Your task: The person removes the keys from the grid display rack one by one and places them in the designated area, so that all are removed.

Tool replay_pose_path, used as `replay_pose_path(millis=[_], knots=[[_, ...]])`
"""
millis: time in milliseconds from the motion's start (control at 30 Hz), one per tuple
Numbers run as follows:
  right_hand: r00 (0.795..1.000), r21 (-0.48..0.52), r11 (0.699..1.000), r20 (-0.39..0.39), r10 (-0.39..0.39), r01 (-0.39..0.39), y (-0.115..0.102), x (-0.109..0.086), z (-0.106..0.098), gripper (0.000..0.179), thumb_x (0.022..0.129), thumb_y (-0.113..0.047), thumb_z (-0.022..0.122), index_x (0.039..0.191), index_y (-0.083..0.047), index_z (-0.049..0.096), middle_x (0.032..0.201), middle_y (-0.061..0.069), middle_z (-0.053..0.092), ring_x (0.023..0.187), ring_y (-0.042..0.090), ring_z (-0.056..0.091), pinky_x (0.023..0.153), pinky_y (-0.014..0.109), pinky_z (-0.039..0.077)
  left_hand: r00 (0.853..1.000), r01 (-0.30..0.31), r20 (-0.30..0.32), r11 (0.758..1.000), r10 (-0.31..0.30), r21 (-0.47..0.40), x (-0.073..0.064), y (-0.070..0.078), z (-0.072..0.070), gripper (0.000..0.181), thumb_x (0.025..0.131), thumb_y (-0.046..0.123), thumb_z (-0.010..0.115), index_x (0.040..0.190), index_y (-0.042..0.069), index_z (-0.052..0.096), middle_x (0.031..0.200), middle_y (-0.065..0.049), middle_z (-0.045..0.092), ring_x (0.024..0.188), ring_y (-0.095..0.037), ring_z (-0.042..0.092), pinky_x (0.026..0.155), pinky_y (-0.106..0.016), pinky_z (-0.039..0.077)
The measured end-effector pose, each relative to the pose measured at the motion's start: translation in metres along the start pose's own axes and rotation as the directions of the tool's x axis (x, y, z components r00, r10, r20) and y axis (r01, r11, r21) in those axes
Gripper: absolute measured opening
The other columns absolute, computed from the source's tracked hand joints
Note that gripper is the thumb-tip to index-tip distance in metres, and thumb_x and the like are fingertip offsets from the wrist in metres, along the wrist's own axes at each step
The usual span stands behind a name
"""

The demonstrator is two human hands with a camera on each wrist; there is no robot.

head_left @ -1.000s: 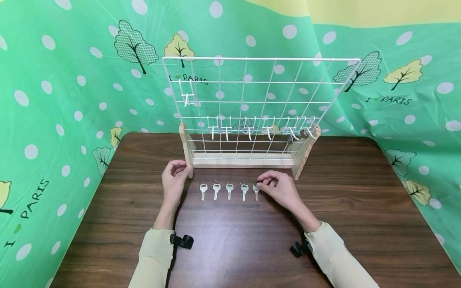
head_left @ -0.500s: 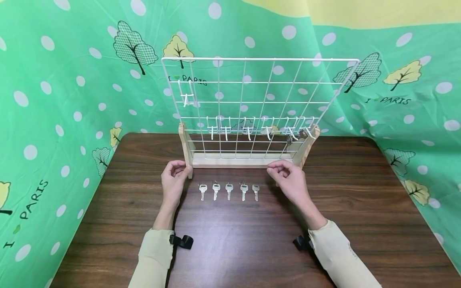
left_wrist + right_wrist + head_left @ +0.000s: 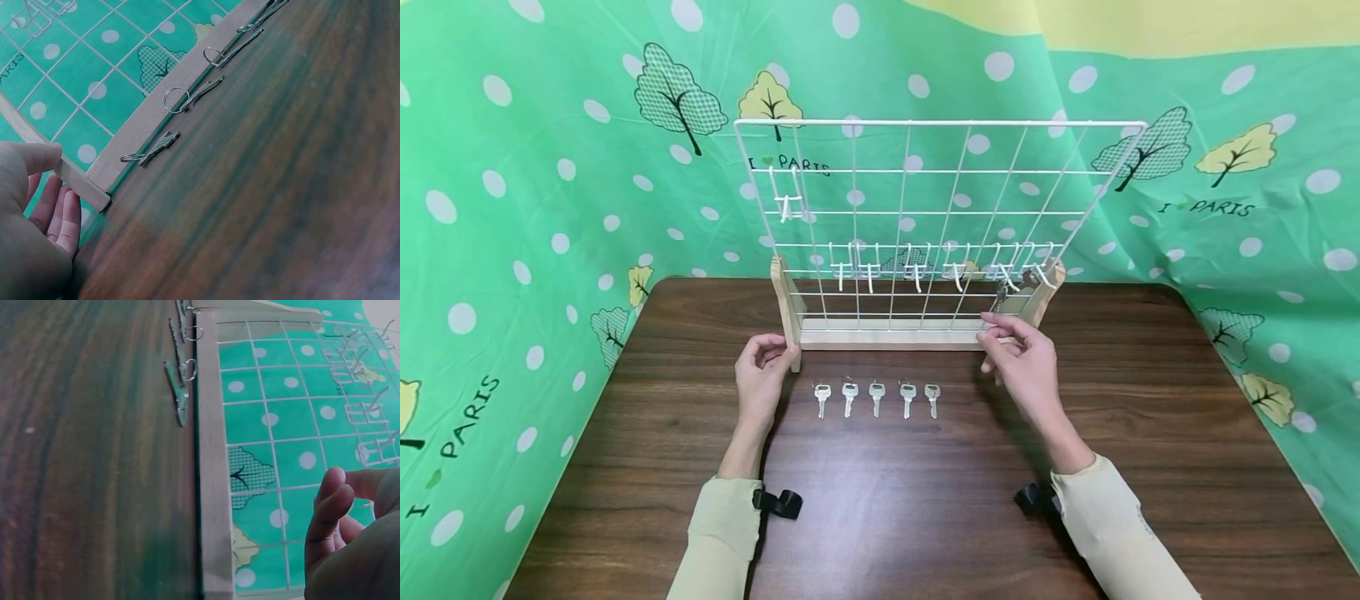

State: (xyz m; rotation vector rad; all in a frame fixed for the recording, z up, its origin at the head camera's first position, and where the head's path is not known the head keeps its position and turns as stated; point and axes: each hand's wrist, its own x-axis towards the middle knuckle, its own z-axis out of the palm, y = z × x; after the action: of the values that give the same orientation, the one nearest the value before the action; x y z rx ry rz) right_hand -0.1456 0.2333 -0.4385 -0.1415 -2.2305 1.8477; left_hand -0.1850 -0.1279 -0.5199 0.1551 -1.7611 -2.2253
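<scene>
My left hand pinches the left wooden leg of a white wire grid rack between thumb and fingers. Just below a dark key hanging at the grid's right end, my right hand is raised with fingers loosely bent. In the right wrist view, its thumb and fingertips lie in front of the grid, with nothing plainly held. Several silver keys with rings stand out in a row on the table before the rack, the leftmost key nearest my left hand and the rightmost key nearest my right.
White hooks line a lower grid wire, and one more hook hangs at upper left. A wooden base bar joins the legs. Brown wood-grain table lies below; a green patterned cloth surrounds it.
My right hand has left the rightmost key on the table and moved up and right to beneath the hanging key. The left hand stays on the rack's leg.
</scene>
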Motion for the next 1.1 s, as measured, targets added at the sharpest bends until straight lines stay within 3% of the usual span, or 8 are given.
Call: replay_pose_path(millis=[167, 333, 567, 700, 967, 1100], knots=[[0.999, 0.044, 0.999, -0.036, -0.027, 0.028, -0.008, -0.001, -0.001, 0.03, 0.105, 0.0, 0.072, 0.133, 0.011, 0.069, 0.108, -0.014, 0.077, 0.056, 0.003, 0.067, 0.042, 0.019, 0.045, 1.0, -0.004, -0.001, 1.0, 0.004, -0.002, 0.001, -0.001, -0.001, 0.02, 0.092, -0.019, 0.076, 0.108, -0.012, 0.066, 0.097, 0.002, 0.069, 0.09, -0.009, 0.068, 0.083, -0.016, 0.058], [0.998, 0.079, 0.995, -0.047, -0.05, 0.054, -0.012, -0.002, -0.004, 0.036, 0.105, 0.0, 0.072, 0.139, 0.01, 0.068, 0.106, -0.011, 0.077, 0.057, 0.003, 0.068, 0.044, 0.018, 0.046, 1.0, -0.006, -0.001, 1.0, 0.006, -0.009, 0.001, -0.001, -0.001, 0.02, 0.092, -0.019, 0.076, 0.108, -0.012, 0.066, 0.097, 0.002, 0.07, 0.09, -0.009, 0.069, 0.083, -0.016, 0.058], [0.996, 0.168, 0.984, 0.038, -0.075, 0.067, -0.015, -0.002, -0.01, 0.053, 0.106, 0.002, 0.07, 0.157, 0.006, 0.055, 0.125, -0.011, 0.078, 0.066, 0.004, 0.075, 0.046, 0.017, 0.05, 1.0, -0.009, 0.002, 1.0, 0.009, -0.001, 0.0, 0.0, 0.0, 0.02, 0.091, -0.019, 0.076, 0.107, -0.011, 0.066, 0.096, 0.003, 0.07, 0.089, -0.008, 0.069, 0.083, -0.016, 0.058], [0.994, 0.196, 0.978, 0.073, -0.081, 0.065, -0.016, -0.002, -0.012, 0.057, 0.107, 0.002, 0.069, 0.16, 0.005, 0.051, 0.133, -0.006, 0.076, 0.07, 0.005, 0.077, 0.047, 0.018, 0.051, 1.0, -0.008, -0.003, 1.0, 0.008, 0.003, -0.001, 0.0, 0.0, 0.02, 0.091, -0.019, 0.076, 0.106, -0.011, 0.066, 0.096, 0.003, 0.07, 0.089, -0.008, 0.069, 0.083, -0.016, 0.058], [0.995, 0.316, 0.948, 0.067, -0.069, 0.044, -0.021, -0.003, -0.013, 0.051, 0.106, 0.006, 0.067, 0.156, 0.002, 0.057, 0.13, 0.003, 0.077, 0.069, 0.009, 0.076, 0.046, 0.018, 0.05, 1.0, -0.003, -0.002, 1.0, 0.003, 0.0, 0.0, 0.001, 0.0, 0.02, 0.092, -0.018, 0.077, 0.107, -0.013, 0.066, 0.096, 0.002, 0.07, 0.089, -0.008, 0.068, 0.083, -0.016, 0.058], [0.995, 0.35, 0.935, 0.056, -0.084, 0.059, -0.023, -0.002, -0.013, 0.05, 0.105, 0.01, 0.065, 0.154, 0.009, 0.055, 0.126, 0.004, 0.078, 0.067, 0.009, 0.076, 0.045, 0.017, 0.049, 1.0, 0.001, 0.001, 1.0, -0.001, 0.0, -0.001, 0.002, 0.0, 0.02, 0.092, -0.018, 0.077, 0.107, -0.011, 0.066, 0.095, 0.003, 0.07, 0.089, -0.008, 0.069, 0.083, -0.016, 0.058]])
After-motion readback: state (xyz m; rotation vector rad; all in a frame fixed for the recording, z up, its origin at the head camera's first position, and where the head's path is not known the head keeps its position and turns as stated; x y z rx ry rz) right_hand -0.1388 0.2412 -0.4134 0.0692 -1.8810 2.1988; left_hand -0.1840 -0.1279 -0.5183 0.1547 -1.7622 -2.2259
